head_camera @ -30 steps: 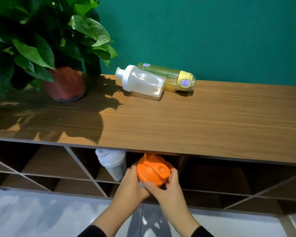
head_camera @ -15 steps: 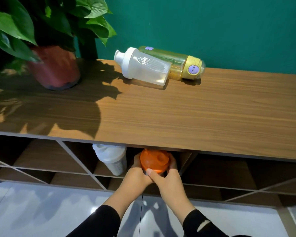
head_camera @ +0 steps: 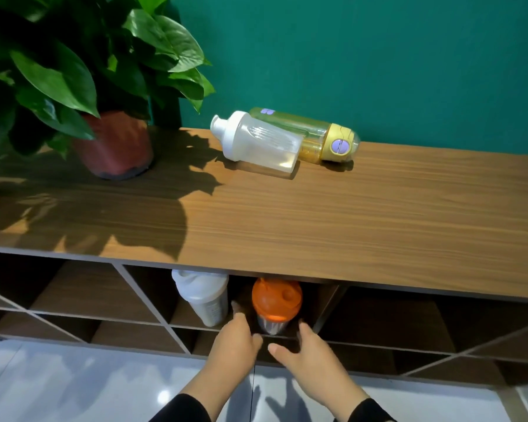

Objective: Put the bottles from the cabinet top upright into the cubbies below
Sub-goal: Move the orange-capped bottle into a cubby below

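A: Where is the orange-lidded shaker bottle (head_camera: 276, 306) at this moment?

B: It stands upright in a cubby (head_camera: 320, 303) under the cabinet top (head_camera: 348, 226), just beside a white-lidded shaker bottle (head_camera: 203, 296) in the same opening. The left hand (head_camera: 233, 338) and the right hand (head_camera: 302, 348) are both open, fingers spread, on each side of it and low at the front. Neither hand grips anything.

A: And what remains on top?

B: Two bottles lie on their side near the green wall: a clear shaker bottle with a white cap (head_camera: 259, 144) and, touching it behind, a yellow bottle with a purple button (head_camera: 320, 138). A potted plant (head_camera: 116, 144) stands to the left of them.

A: What could go wrong from here?

B: I think the hands are very close to the orange bottle, so a finger may catch it and tip it against the white one. Also, the bottles on top are round and lying, so taking one could make the other roll along the cabinet top.
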A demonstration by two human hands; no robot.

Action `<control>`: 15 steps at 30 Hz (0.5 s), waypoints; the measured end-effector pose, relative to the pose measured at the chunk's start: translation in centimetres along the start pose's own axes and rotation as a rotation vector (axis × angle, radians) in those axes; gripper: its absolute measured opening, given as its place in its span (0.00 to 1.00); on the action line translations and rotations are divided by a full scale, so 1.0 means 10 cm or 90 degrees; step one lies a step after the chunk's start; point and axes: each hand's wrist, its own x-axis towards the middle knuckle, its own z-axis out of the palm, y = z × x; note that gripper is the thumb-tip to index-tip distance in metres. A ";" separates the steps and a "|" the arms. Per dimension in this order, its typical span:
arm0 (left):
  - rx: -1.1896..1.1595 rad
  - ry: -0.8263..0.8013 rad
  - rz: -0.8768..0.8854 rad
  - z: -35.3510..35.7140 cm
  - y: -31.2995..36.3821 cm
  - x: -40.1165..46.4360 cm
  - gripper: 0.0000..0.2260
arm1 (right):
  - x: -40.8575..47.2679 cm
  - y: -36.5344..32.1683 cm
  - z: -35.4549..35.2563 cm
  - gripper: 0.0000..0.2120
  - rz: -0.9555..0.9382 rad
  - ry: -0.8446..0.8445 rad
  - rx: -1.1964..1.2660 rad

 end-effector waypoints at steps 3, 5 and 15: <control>0.070 0.022 0.086 -0.21 0.09 -0.28 0.23 | -0.50 -0.18 -0.25 0.18 -0.152 0.013 -0.042; 0.041 0.123 0.255 -0.43 0.16 -0.57 0.20 | -0.75 -0.41 -0.45 0.07 -0.310 0.073 -0.066; 0.062 0.341 0.309 -1.53 0.88 0.31 0.18 | 0.39 -1.38 -1.08 0.24 -0.368 0.321 0.117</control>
